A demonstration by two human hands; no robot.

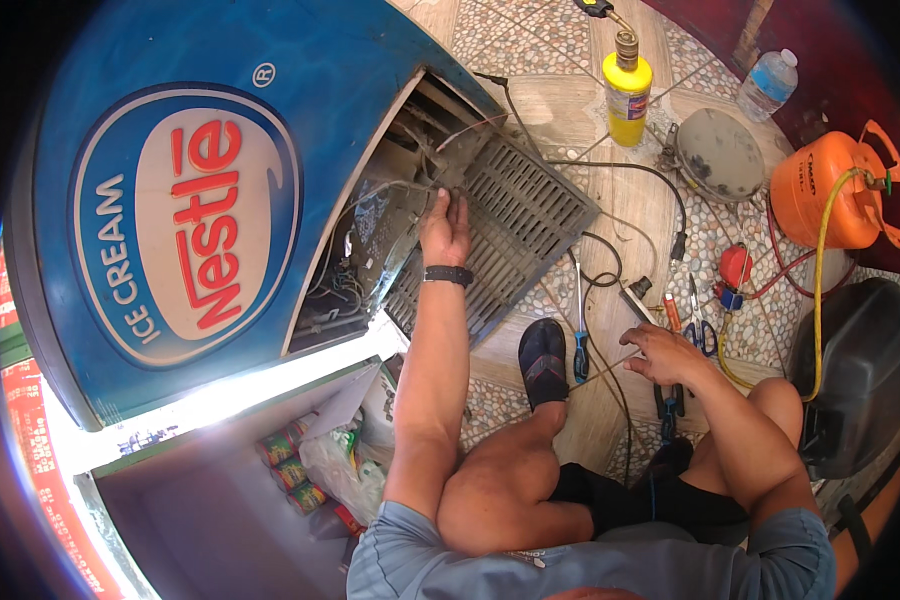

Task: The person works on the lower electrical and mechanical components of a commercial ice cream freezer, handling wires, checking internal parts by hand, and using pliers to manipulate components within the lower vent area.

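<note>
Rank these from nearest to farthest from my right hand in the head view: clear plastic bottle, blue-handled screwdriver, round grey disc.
1. Blue-handled screwdriver: on the floor, just left of the right hand.
2. Round grey disc: farther up the picture, slightly right.
3. Clear plastic bottle: beyond the disc, upper right.

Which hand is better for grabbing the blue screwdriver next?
Probably the right hand: it looks nearer the blue screwdriver, just to one side of it. The left hand is farther off, up by the slatted grille.
</note>
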